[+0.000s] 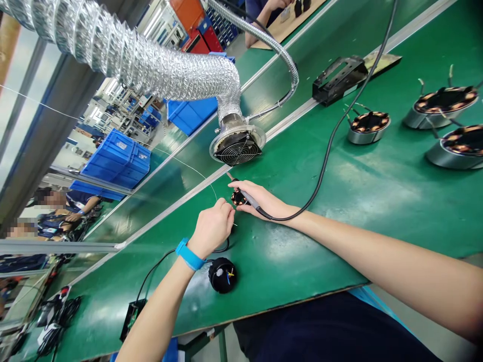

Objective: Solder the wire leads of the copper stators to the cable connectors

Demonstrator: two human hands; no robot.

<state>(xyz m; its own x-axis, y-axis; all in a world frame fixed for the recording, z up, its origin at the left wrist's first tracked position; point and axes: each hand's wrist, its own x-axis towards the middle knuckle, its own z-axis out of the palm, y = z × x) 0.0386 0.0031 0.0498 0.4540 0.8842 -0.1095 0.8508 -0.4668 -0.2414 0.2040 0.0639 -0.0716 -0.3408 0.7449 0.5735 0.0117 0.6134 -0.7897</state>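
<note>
Wire (184,163), thin and pale, slants down in the head view to the left hand (212,226), whose fingertips are pinched together on it; a short pale end shows just past them. The right hand (266,197) grasps the grey iron (250,200), its tip pointing up and away toward the fan (238,149). The coil ring (238,197), small and dark with copper windings, is at the right hand's fingertips, beside the iron and just right of the left hand; whether those fingers grip it too, I cannot tell.

A black cord (327,163) leaves the iron's rear end, crosses the right wrist and climbs to the top edge. The left wrist wears a blue band (190,255). Near it on the green bench (298,266) sits a round black part (222,276) with blue and yellow leads. Farther left, partly behind the left forearm, is an open box (130,322) with a green board.

The fan hangs at the end of a silver duct (169,75), beyond the hands. To the right stand three larger stators (365,136) in metal rims, well apart from the hands, with a black bracket (337,83) behind them. Past the bench are blue bins (115,160); a co-worker's arm (260,27) shows at the top, and more people sit at the left.
</note>
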